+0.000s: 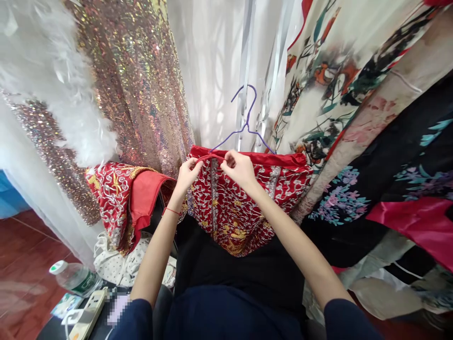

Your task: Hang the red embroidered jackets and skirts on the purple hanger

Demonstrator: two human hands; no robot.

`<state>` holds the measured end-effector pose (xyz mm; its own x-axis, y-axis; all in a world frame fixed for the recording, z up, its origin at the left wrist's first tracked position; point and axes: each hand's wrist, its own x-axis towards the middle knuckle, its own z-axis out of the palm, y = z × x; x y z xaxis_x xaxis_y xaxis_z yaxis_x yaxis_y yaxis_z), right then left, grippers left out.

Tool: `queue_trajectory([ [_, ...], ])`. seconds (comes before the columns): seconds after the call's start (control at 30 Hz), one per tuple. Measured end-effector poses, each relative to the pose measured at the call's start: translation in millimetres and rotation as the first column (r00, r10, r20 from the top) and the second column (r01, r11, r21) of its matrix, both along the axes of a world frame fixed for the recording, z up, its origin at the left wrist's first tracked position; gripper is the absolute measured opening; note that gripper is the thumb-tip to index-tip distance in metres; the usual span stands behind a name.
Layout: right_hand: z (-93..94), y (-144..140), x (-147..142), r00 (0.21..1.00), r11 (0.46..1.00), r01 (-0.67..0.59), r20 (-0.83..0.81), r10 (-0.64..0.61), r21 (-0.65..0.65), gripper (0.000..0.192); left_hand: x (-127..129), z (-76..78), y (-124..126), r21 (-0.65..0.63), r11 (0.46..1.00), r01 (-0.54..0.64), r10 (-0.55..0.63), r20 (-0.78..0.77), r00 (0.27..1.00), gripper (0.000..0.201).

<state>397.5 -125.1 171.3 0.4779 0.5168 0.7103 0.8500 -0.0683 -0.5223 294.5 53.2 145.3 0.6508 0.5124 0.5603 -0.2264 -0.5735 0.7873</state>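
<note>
A red embroidered garment (244,208), with silver and gold stitching, lies across my lap with its plain red band at the top. Behind that band stands a purple wire hanger (247,126), its lower part hidden by the cloth. Between my hands stretches a thin red strap (212,157) at the garment's upper edge. My left hand (189,177) pinches its left end, fingertips closed. The other end is gripped by my right hand (240,170), thumb and fingers pressed together. Left of my forearm, another red embroidered piece (115,203) shows its plain red lining.
Sequined cloth (138,89) and white feather trim (67,75) hang at left. Floral garments (325,75) and black embroidered cloth (339,203) hang at right. A water bottle (78,278) and a power strip (88,314) are at lower left.
</note>
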Motion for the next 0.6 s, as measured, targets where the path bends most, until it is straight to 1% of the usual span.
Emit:
queue_trajectory([
  [0.03,0.1,-3,3,0.991,0.996,-0.057,-0.116,0.064,0.066,0.004,-2,1.7,1,-0.03,0.998,0.047,-0.047,0.018,0.999,0.024],
  [0.07,0.4,-5,6,0.963,0.987,-0.108,-0.234,0.134,0.121,0.008,-4,3.7,1,-0.061,0.994,0.094,-0.092,0.03,0.995,0.026],
  [0.1,0.6,-5,8,0.915,0.975,-0.154,-0.35,0.203,0.163,0.011,-5,5.8,1,-0.088,0.987,0.132,-0.129,0.038,0.991,0.028],
  [0.13,0.7,-4,9,0.85,0.962,-0.194,-0.458,0.262,0.191,0.014,-6,8.1,0,-0.108,0.982,0.154,-0.149,0.046,0.988,0.029],
  [0.2,-0.3,-1,9,0.711,0.94,-0.262,-0.615,0.341,0.218,0.017,-7,12.6,-2,-0.14,0.979,0.145,-0.136,0.074,0.988,0.027],
  [0.23,-1.6,0,10,0.668,0.933,-0.284,-0.653,0.357,0.22,0.016,-7,14.6,-3,-0.163,0.979,0.126,-0.112,0.091,0.989,0.026],
  [0.27,-3.2,1,10,0.662,0.933,-0.291,-0.659,0.356,0.212,0.014,-7,16.5,-4,-0.199,0.975,0.102,-0.082,0.107,0.991,0.026],
  [0.3,-5.0,1,11,0.691,0.94,-0.281,-0.638,0.339,0.194,0.011,-8,18.1,-4,-0.246,0.966,0.078,-0.05,0.118,0.992,0.026],
  [0.37,-8.3,-1,13,0.785,0.962,-0.237,-0.557,0.27,0.133,0.005,-7,20.6,-6,-0.354,0.933,0.058,-0.014,0.128,0.992,0.026],
  [0.43,-9.5,-6,15,0.849,0.975,-0.21,-0.481,0.219,0.074,0.005,-5,22.4,-6,-0.436,0.896,0.085,-0.014,0.164,0.986,0.025],
  [0.5,-7.9,-11,16,0.863,0.972,-0.236,-0.455,0.22,0.023,0.008,-1,24.3,-5,-0.468,0.876,0.118,-0.007,0.232,0.973,0.023],
  [0.6,-2.3,-16,16,0.87,0.962,-0.273,-0.433,0.234,-0.029,0.009,7,28.3,0,-0.464,0.88,0.099,0.044,0.288,0.957,0.022],
])
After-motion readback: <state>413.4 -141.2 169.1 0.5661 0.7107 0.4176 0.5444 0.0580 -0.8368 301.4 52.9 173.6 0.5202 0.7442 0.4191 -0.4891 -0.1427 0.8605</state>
